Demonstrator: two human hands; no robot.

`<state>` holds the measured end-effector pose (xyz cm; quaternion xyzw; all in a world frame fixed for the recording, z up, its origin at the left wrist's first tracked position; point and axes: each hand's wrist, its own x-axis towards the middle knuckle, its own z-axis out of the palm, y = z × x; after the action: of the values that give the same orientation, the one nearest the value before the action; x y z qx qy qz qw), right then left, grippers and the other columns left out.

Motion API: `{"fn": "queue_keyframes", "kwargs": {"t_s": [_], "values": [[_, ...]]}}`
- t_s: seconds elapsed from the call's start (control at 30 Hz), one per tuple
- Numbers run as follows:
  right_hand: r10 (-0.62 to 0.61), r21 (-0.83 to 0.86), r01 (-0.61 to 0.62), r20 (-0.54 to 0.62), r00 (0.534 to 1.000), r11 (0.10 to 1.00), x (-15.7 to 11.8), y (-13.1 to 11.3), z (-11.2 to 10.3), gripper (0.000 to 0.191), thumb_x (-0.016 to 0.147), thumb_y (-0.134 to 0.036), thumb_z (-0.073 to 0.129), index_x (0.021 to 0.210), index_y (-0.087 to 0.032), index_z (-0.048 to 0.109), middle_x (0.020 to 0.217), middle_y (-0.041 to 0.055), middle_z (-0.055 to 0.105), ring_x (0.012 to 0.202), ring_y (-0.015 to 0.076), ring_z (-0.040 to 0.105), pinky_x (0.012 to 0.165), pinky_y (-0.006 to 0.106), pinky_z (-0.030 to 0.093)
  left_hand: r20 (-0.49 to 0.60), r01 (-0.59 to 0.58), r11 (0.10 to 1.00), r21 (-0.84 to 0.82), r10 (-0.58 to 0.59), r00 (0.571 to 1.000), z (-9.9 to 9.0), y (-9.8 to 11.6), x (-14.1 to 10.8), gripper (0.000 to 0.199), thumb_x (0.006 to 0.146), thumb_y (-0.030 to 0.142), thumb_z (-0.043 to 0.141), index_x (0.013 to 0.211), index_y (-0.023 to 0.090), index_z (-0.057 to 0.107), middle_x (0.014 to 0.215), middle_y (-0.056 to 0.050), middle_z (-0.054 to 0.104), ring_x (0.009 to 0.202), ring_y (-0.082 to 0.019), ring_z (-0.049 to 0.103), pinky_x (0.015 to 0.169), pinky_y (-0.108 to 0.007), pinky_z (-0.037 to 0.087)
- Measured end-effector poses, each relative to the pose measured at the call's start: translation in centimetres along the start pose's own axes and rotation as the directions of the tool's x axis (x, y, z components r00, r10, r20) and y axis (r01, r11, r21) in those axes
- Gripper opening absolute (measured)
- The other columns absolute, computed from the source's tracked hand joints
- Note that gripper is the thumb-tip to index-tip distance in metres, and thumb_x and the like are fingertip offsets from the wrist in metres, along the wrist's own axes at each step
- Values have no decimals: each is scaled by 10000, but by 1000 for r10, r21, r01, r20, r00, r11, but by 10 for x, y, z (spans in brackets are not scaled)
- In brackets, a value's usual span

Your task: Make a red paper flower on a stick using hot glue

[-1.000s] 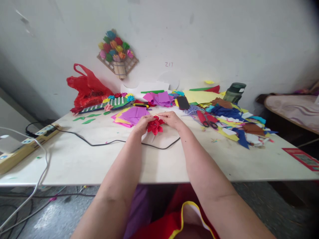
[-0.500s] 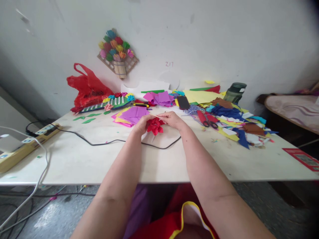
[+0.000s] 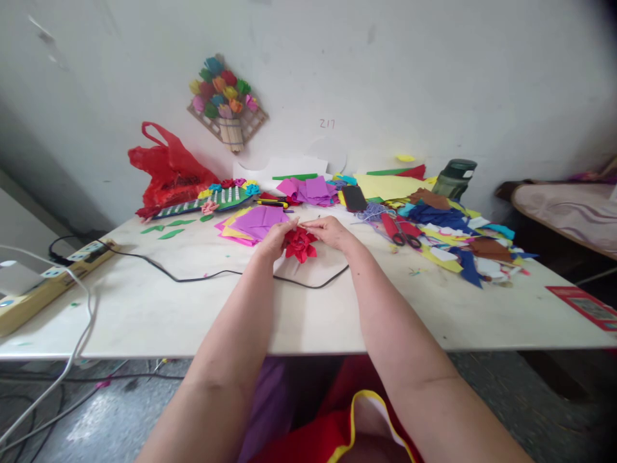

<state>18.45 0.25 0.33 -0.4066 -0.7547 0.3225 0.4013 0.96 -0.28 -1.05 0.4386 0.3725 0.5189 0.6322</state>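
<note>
A red paper flower [image 3: 301,245] with pointed petals is between my two hands, over the middle of the white table [image 3: 159,308]. My left hand [image 3: 277,239] grips the flower's left side, fingers bent round its edge. At the upper right edge of the flower, my right hand [image 3: 330,231] has its fingers pressed together on a petal. Just behind my left hand lies a stack of purple, yellow and pink paper [image 3: 255,222]. A black cable [image 3: 193,279] runs across the table under my forearms.
Red-handled scissors [image 3: 399,233] lie by a heap of coloured scraps [image 3: 448,225] on the right, with a dark phone [image 3: 354,199] and a green bottle [image 3: 454,179] behind. At left are green leaves [image 3: 171,234], a red bag [image 3: 168,167] and a power strip [image 3: 62,276].
The fingertips of both hands have shifted slightly at the flower's upper edge, and more of the petals shows. The flower has stayed in nearly the same place.
</note>
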Motion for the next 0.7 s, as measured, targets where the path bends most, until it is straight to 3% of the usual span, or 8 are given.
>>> {"fn": "queue_keyframes", "kwargs": {"t_s": [0.47,0.7], "values": [[-34,-77,35,6,999,996,-1,-1,-1,253,828,-183,650,1007,-275,803,1045,16,784,1056,242,712,984,398,533,20,-72,989,125,70,997,-2,2,-2,162,637,255,738,598,135,637,544,-24,599,496,-119,533,516,-249,395],[-20,-79,21,13,1000,997,-5,-8,-2,251,834,-191,632,1002,-257,807,1014,24,789,1028,234,710,944,377,547,42,-78,984,159,72,997,-3,3,-3,157,642,254,729,607,121,654,546,-30,598,490,-117,539,512,-241,397]]}}
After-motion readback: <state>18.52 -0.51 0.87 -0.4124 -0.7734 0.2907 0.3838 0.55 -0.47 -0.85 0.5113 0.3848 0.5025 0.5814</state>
